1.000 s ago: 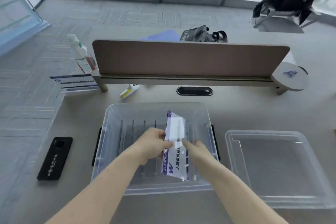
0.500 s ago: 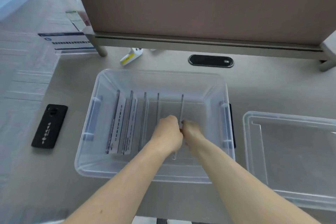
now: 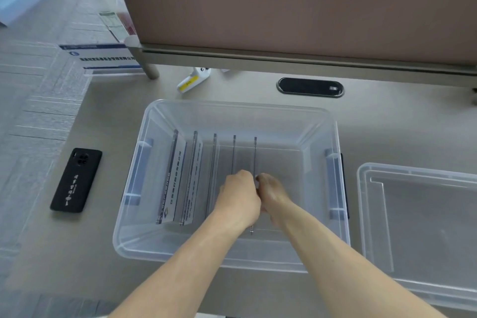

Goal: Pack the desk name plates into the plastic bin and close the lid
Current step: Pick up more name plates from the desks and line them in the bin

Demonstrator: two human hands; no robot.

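head view: 1 clear plastic bin point(image 3: 180, 248) sits open on the desk point(image 3: 258, 90). inside it 5 desk name plates stand on edge in a row, side by side and apart; the leftmost plate point(image 3: 169, 175) and the 2nd plate point(image 3: 192, 178) show printed faces, the other 3 appear only as thin edges. 2 bare hands reach into the bin. the left hand point(image 3: 238, 197) and the right hand point(image 3: 271, 193) are both curled closed on the 5th plate point(image 3: 255, 155), the rightmost one, pinching its top edge from either side, knuckles nearly touching. 1 clear lid point(image 3: 418, 227) lies flat on the desk just right of the bin, not on it. 1 black phone point(image 3: 76, 179) lies left of the bin, well apart. behind the bin are 1 black oval grommet point(image 3: 309, 87), 1 small white and yellow item point(image 3: 192, 80), and 1 brown divider screen point(image 3: 296, 8). 1 more name plate point(image 3: 103, 59) sits at the desk's far left corner, beside 1 pump bottle point(image 3: 103, 0).
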